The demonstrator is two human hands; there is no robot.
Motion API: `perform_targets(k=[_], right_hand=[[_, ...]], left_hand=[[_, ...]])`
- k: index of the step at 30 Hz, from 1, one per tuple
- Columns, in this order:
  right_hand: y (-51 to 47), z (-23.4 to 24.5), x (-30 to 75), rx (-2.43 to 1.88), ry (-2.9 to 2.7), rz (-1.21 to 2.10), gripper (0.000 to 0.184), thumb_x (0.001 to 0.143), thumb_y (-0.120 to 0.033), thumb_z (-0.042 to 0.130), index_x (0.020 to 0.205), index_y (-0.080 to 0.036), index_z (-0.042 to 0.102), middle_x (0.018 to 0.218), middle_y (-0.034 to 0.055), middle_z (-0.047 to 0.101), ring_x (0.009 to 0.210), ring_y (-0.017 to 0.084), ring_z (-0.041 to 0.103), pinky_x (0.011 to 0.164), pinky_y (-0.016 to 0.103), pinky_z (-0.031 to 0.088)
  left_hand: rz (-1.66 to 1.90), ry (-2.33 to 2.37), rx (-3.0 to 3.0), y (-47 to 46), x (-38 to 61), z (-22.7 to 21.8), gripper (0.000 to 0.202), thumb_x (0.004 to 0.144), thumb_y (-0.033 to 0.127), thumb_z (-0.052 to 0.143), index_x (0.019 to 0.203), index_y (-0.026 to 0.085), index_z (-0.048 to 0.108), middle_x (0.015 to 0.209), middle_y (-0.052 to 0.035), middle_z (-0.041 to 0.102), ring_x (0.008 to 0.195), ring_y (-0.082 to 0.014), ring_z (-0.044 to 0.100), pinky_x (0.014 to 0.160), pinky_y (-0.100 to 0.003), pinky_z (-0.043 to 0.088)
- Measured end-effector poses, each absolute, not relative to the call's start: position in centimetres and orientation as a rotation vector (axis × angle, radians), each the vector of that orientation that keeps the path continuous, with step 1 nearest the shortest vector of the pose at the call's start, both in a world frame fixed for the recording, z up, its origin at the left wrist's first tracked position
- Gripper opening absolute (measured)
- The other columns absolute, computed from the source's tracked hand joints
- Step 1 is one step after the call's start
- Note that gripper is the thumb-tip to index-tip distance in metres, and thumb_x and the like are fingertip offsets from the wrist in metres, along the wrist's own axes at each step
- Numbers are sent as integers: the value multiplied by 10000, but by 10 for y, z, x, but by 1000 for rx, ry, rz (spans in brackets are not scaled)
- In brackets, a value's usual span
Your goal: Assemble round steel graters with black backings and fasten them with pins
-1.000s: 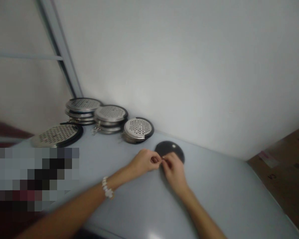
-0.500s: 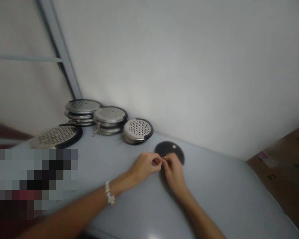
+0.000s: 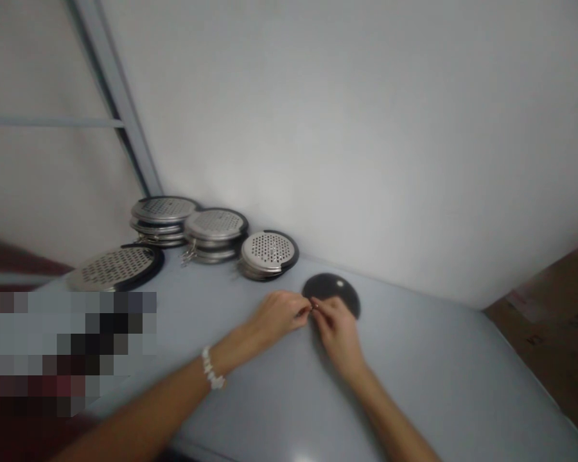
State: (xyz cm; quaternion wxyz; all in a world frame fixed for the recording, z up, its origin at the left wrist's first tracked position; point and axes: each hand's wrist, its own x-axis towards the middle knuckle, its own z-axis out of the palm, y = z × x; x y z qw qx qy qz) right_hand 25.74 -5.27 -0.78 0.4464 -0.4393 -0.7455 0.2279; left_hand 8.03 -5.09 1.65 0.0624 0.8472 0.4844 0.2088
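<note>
1. The left hand (image 3: 277, 317), with a white beaded bracelet (image 3: 213, 370) on its wrist, and the right hand (image 3: 340, 337) meet at the middle of the view. The fingers of both are drawn in to a tight pinch, and between them they hold a tiny metal piece (image 3: 315, 307). It is too small and too covered by the fingers for its shape to be made out.
2. A dark round disc (image 3: 333, 289) lies flat on the pale table (image 3: 428, 391), just behind the hands. The right hand covers its near edge, and nothing shows on its dark face except a patch of shine.
3. Round perforated steel containers with black rims stand just beyond the disc. The nearest stack (image 3: 268, 251) is beside it, and a single container (image 3: 115, 268) lies flat at the far left.
4. Two more stacks (image 3: 216, 224) (image 3: 164, 210) sit against the wall (image 3: 366, 128), with small metal clips (image 3: 189, 256) at their sides. The closed tops hide whatever is inside, and the number in each stack is hard to count.
5. A pixelated patch (image 3: 67, 353) hides the lower left of the view. A brown cardboard surface (image 3: 553, 314) is cut off at the right edge.
</note>
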Motion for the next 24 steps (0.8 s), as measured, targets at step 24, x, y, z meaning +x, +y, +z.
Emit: perform_targets(k=[24], right_hand=[[-55, -12, 250, -1087, -1956, 405, 238, 895, -87, 530, 895, -167, 754, 837, 63, 624, 774, 184, 605, 706, 272, 470]], left_hand=[[505, 1359, 2992, -46, 71, 7, 99, 847, 165, 707, 774, 167, 641, 746, -25, 686, 723, -204, 651, 641, -303, 421]])
